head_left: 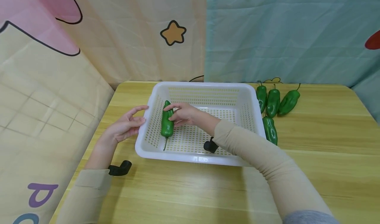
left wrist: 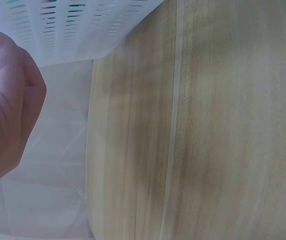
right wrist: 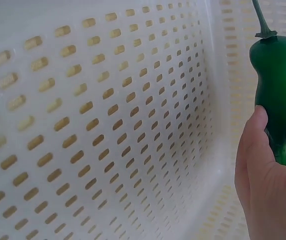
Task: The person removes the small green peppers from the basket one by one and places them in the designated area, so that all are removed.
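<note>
My right hand [head_left: 184,114] reaches into a white slotted plastic basket [head_left: 196,158] and pinches a green pepper [head_left: 167,126] between thumb and fingers. This pepper lies lengthwise near the basket's left wall, its stem pointing toward me. In the right wrist view the pepper [right wrist: 277,70] shows its stem at the top, with the fingers around its lower part. At the basket's left rim, my left hand [head_left: 126,126] touches the outside with its fingertips; no finger is seen hooked over the edge. The left wrist view shows the left hand [left wrist: 13,100] beside the slotted wall, fingertips partly cut off.
Several more green peppers [head_left: 273,102] lie on the wooden table [head_left: 320,131], just right of the basket. One pepper [head_left: 270,130] is close against the basket's right wall. Printed curtains [head_left: 291,36] hang behind the table and along its left side.
</note>
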`<state>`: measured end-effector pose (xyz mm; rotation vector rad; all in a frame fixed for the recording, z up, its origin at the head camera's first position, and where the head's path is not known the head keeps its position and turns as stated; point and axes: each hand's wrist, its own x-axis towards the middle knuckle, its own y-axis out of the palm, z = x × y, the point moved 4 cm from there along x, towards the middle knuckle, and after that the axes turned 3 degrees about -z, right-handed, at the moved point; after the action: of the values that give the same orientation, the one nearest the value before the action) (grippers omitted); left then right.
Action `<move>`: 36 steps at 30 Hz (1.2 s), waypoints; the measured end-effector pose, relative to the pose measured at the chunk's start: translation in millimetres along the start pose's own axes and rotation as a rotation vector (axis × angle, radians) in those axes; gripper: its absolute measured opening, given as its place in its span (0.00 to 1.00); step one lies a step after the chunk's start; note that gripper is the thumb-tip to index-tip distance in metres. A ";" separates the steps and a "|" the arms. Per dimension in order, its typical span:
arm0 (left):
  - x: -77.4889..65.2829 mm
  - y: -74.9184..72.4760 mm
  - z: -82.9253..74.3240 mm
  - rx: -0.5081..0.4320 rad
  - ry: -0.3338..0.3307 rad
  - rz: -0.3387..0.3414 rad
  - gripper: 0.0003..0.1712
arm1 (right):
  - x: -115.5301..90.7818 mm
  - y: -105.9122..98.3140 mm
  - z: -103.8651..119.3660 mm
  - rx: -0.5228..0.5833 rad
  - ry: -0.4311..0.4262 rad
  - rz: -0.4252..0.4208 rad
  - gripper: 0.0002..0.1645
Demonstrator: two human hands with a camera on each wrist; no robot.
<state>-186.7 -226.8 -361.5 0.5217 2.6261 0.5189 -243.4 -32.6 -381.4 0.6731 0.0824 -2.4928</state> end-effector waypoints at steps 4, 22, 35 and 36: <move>0.1 -0.1 -0.2 0.007 0.004 -0.001 0.23 | -5.7 -1.3 4.1 0.005 -0.013 0.008 0.28; -1.0 1.0 0.4 -0.010 0.009 0.022 0.22 | -30.7 -11.7 17.4 0.031 -0.048 0.066 0.29; -0.8 1.3 0.1 -0.014 0.020 0.033 0.22 | -49.9 -24.1 25.1 0.050 -0.070 0.087 0.29; -0.7 1.3 0.1 -0.013 0.020 0.032 0.22 | -51.1 -25.3 25.6 0.052 -0.072 0.091 0.29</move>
<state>-185.7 -225.9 -360.8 0.5578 2.6352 0.5527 -231.2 9.2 -336.5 0.5940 -0.0388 -2.4357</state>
